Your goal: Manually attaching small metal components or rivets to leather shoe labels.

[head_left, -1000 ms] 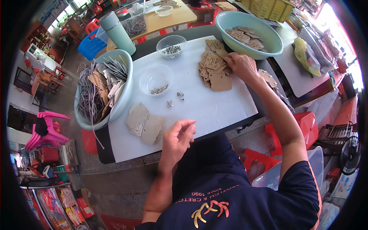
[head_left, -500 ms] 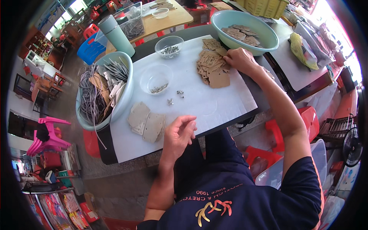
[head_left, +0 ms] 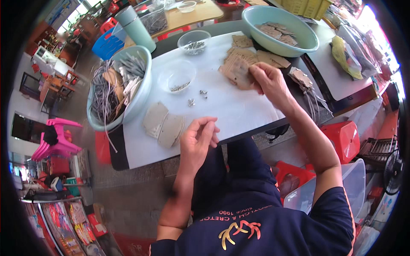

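My right hand (head_left: 273,85) pinches a brown cardboard tag (head_left: 240,77), slightly blurred, at the near side of a loose pile of brown tags (head_left: 273,59). My left hand (head_left: 197,143) hovers over the table's near edge, fingers loosely curled, with nothing visible in it. Beside it lie two overlapping stacks of grey tags, one on the left (head_left: 154,120) and one on the right (head_left: 172,131). Two little heaps of metal fasteners, a nearer one (head_left: 191,102) and a farther one (head_left: 203,93), rest on the white sheet (head_left: 232,115). Behind them stands a shallow clear bowl (head_left: 166,87) with more fasteners.
Another clear bowl (head_left: 205,38) of metal parts stands farther back. A blue basin (head_left: 148,72) with grey cords and tags is at the left, near a pale green bottle (head_left: 141,32). At the right back, a second basin (head_left: 294,50) holds brown tags; corded tags (head_left: 300,77) lie nearby.
My right hand has drawn nearer from the brown pile with a tag in its fingers. The pile has spread out. My left hand has barely moved; the whole view has shifted slightly.
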A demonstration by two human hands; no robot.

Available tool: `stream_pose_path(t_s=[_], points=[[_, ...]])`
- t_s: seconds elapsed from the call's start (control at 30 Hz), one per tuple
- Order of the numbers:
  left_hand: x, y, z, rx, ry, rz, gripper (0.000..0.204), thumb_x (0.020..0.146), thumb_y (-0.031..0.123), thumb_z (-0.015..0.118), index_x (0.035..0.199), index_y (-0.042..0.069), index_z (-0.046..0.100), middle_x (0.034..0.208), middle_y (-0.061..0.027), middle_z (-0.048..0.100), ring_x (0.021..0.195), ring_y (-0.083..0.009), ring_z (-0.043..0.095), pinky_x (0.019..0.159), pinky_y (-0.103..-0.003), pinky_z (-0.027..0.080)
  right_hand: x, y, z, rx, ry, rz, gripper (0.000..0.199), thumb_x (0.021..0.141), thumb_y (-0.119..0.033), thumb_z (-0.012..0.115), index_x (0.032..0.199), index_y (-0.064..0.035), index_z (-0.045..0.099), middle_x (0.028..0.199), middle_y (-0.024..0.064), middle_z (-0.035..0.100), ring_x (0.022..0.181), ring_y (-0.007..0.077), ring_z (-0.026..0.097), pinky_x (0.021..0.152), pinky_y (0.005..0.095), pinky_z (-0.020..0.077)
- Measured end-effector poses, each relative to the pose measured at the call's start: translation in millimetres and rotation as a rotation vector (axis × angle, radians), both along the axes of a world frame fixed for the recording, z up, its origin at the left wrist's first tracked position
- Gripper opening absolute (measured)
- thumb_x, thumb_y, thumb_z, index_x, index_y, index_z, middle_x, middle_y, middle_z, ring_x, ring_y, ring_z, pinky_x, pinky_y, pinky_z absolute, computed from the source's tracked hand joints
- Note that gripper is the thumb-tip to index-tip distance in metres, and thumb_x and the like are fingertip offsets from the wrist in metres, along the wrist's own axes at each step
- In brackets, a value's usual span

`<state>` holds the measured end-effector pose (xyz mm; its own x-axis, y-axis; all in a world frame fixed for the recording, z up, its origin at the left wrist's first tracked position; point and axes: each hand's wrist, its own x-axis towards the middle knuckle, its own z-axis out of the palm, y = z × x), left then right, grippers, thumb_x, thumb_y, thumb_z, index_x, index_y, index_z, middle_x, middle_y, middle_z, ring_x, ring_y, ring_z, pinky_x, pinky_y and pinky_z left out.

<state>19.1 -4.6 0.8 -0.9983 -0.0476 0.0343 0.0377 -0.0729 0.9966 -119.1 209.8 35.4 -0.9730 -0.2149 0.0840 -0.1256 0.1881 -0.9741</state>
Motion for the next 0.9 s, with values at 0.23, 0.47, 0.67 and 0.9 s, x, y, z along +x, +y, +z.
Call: stream_pose_path(t_s=[0.23,0.47,0.67,0.9], points=[[28.8,1.2,6.2,0.143,0.074,0.178,0.031,0.099,0.017,0.054,0.121,-0.004,0.055,0.100,-0.0127,0.064,0.079,-0.0163,0.065,0.062,-0.027,0.053,64.3,-49.7,-4.4,-0.104,-0.318,0.379,0.032,0.101,-0.029,0.049,0.088,-0.0019,0.061,0.062,-0.0029,0.053,0.054,0.0030,0.046,0.049,0.0207,0.0372],[82.2,-14.4,-8.7,0.269,-0.044,0.357,0.031,0.101,0.014,0.049,0.126,-0.003,0.052,0.102,-0.0118,0.066,0.079,-0.0142,0.065,0.059,-0.024,0.054,97.9,-74.1,-2.7,0.092,-0.399,0.724,0.028,0.099,-0.024,0.054,0.096,0.0022,0.064,0.064,0.0020,0.058,0.057,0.0076,0.055,0.055,0.0252,0.0461],[112.5,-42.2,-16.1,0.325,-0.177,0.306,0.034,0.102,0.020,0.046,0.125,-0.005,0.051,0.096,-0.0161,0.067,0.067,-0.0190,0.067,0.053,-0.025,0.053,62.6,-105.0,-13.4,0.353,0.446,0.591,0.016,0.090,-0.016,0.064,0.096,-0.0012,0.066,0.081,0.0114,0.061,0.060,0.0193,0.060,0.058,0.0339,0.0484],[115.3,-56.2,-13.0,0.178,-0.123,0.369,0.033,0.102,0.021,0.045,0.124,-0.004,0.052,0.099,-0.0164,0.067,0.066,-0.0188,0.066,0.051,-0.025,0.053,32.1,-163.0,-17.2,0.498,0.806,0.519,0.019,0.088,-0.020,0.063,0.097,-0.0038,0.066,0.100,0.0132,0.063,0.077,0.0343,0.066,0.068,0.0430,0.0522]])
